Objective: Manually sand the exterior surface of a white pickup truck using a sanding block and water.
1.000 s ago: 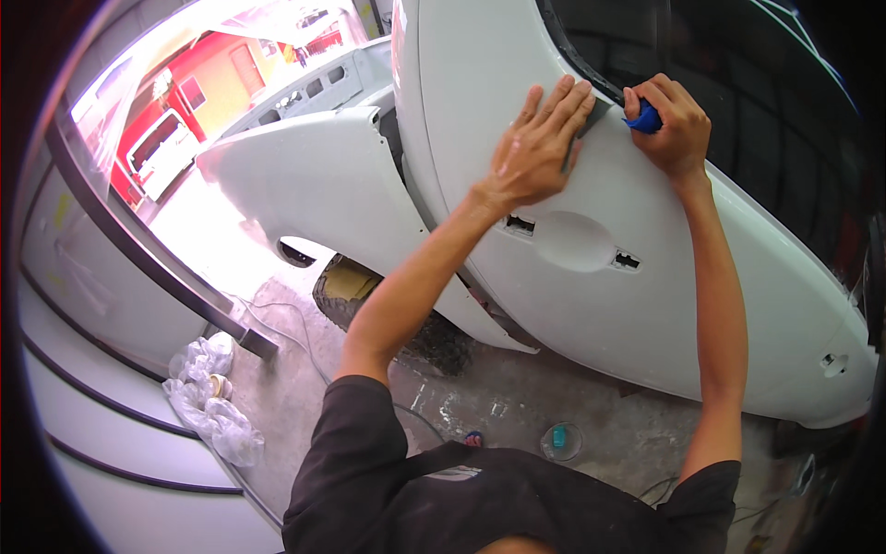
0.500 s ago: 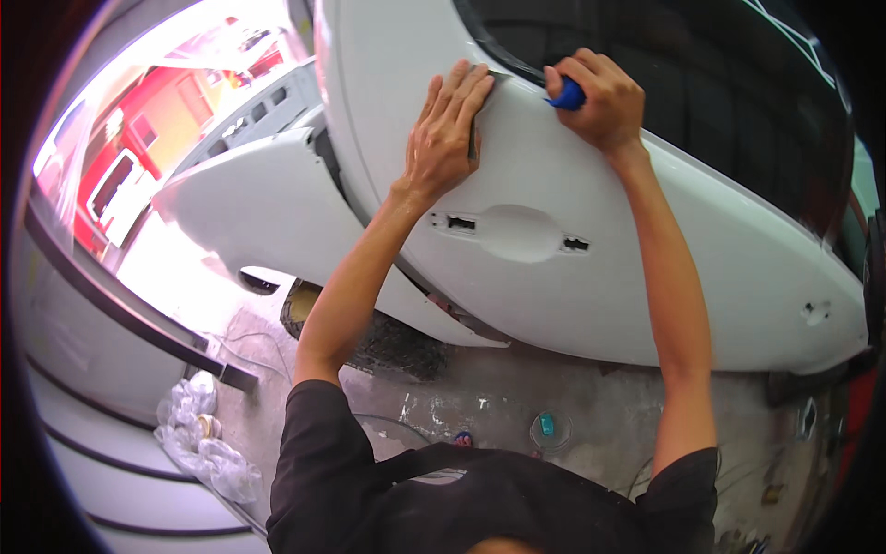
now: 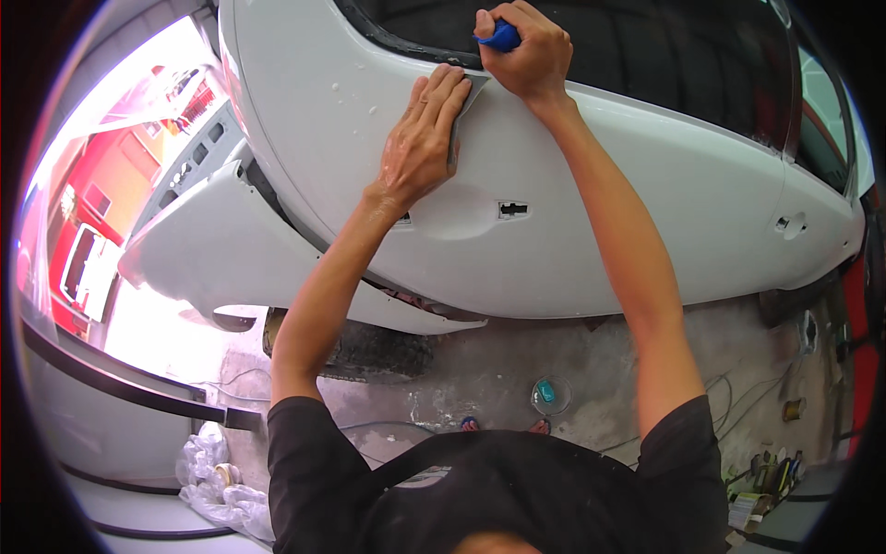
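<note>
My left hand [image 3: 420, 138] lies on the white car door [image 3: 544, 175], fingers stretched and close together. Pressed beneath it is a grey sheet of sandpaper [image 3: 466, 106], whose edge sticks out past the fingers. The wrist and back of this hand look wet. Higher up, beside the dark side window [image 3: 637, 65], my right hand [image 3: 533, 55] is closed round a soft blue piece, perhaps a cloth or sponge [image 3: 501, 37]; most of it is hidden in the fist. Wet drops dot the white panel left of my left hand.
A white fender [image 3: 221, 240] juts out at the left, with a tyre [image 3: 378, 351] below. On the floor stands a round clear tub [image 3: 551, 395] holding a turquoise thing. Crumpled plastic film [image 3: 217, 480] lies lower left; cables and assorted tools [image 3: 771, 480] lie lower right.
The whole view has shifted, so the car sits further left and higher. Both hands keep their holds; my left hand has slid slightly lower along the panel, further from the right hand's blue piece.
</note>
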A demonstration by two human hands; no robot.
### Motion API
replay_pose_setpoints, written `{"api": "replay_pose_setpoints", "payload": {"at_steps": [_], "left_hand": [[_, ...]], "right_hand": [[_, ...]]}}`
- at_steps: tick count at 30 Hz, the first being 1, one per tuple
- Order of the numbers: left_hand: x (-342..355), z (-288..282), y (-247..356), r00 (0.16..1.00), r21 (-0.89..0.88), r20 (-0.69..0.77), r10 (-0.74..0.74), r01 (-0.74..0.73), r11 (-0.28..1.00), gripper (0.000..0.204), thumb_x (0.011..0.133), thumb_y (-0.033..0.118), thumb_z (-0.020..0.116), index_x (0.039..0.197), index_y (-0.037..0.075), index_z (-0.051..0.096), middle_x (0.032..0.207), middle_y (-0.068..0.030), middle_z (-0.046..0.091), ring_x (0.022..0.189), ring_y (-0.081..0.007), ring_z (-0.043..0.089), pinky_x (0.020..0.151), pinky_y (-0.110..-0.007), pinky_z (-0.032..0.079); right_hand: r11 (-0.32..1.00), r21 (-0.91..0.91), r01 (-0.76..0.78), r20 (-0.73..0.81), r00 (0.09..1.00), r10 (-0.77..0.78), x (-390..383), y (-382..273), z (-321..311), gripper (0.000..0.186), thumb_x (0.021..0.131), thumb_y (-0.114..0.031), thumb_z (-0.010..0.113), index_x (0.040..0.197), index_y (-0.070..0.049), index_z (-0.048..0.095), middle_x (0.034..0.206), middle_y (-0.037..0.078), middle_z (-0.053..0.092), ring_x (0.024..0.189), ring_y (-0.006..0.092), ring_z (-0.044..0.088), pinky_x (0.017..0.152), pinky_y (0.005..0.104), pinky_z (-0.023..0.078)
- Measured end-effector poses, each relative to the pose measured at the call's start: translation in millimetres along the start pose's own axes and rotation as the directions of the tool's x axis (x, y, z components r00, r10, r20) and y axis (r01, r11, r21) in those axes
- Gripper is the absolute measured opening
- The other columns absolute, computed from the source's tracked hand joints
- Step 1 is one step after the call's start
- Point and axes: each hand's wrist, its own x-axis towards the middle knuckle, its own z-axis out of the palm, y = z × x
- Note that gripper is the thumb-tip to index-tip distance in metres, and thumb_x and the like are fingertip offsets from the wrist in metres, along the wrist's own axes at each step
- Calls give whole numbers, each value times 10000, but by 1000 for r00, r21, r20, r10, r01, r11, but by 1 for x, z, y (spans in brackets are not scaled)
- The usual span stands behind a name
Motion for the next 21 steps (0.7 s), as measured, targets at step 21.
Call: {"api": "replay_pose_setpoints", "payload": {"at_steps": [21], "left_hand": [[11,8,17,997,-37,-77,0,-3,999,672,735,-174,518,1371,30,582,1409,-187,598,1373,-349,528,1192,-469,390]], "right_hand": [[1000,-18,-16,41,999,17,-2,7,-3,253,916,-259,659,733,-86,635,737,121,620,680,376,659,602,458,529]]}}
